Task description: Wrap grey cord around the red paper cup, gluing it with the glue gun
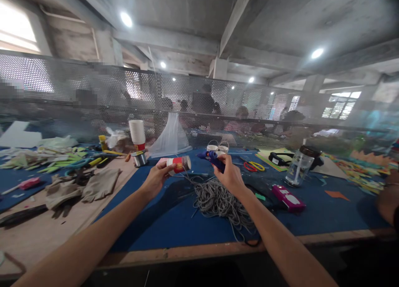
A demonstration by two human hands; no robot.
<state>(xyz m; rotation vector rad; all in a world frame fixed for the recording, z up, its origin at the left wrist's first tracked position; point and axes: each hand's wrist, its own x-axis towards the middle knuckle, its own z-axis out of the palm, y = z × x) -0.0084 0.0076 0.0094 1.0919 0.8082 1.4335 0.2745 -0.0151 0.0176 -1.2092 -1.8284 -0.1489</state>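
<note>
My left hand (156,177) grips a red and white paper cup (178,165), tilted on its side above the blue mat (140,220). Grey cord is wound around the end of the cup that points right. From there a strand runs toward a loose heap of grey cord (218,199) on the mat. In my right hand (230,175) is a blue glue gun (212,157), its nozzle pointing left toward the cup, with a gap between them. The right fingers wrap around its handle.
Scissors (254,166), a purple box (288,197) and a clear bottle (299,164) stand or lie to the right. Stacked paper cups (137,133), a wire spool (139,158) and work gloves (99,185) are left. A perforated metal screen (199,100) rises behind. Another person's arm (388,199) shows at far right.
</note>
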